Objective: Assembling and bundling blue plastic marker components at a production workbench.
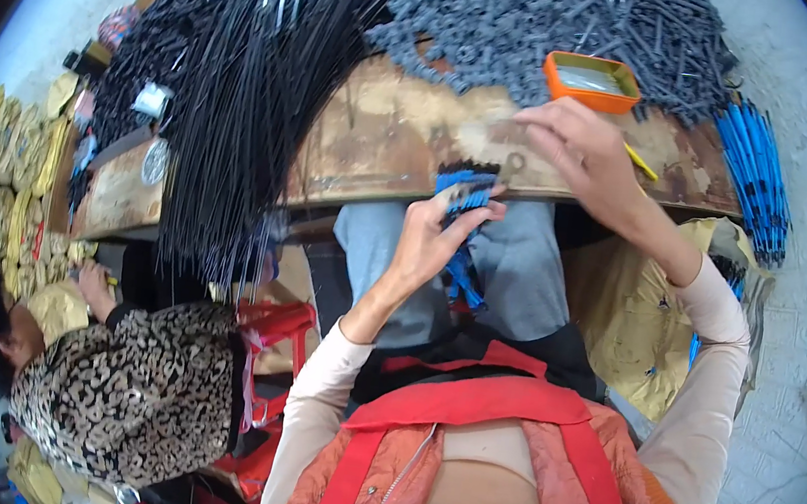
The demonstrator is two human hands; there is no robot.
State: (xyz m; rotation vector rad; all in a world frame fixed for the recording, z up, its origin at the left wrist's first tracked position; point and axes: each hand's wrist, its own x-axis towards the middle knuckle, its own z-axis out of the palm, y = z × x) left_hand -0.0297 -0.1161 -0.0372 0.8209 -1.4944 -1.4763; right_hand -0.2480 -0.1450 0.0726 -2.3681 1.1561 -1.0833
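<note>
My left hand (pixel 430 240) grips a bundle of blue rods with black tips (pixel 465 199), held upright over my lap at the front edge of the worn wooden table (pixel 397 140). Above it my right hand (pixel 577 147) reaches onto the table beside the heap of small grey parts (pixel 542 22). Its fingers are curled and pinched, and I cannot tell whether a small part sits between them. An orange tray (pixel 592 82) stands just beyond my right hand.
A big fan of long thin black rods (pixel 243 81) covers the table's left half. More blue rods (pixel 756 174) lie at the right edge. Another person in a spotted top (pixel 135 390) sits lower left, near yellow bundles (pixel 14 184).
</note>
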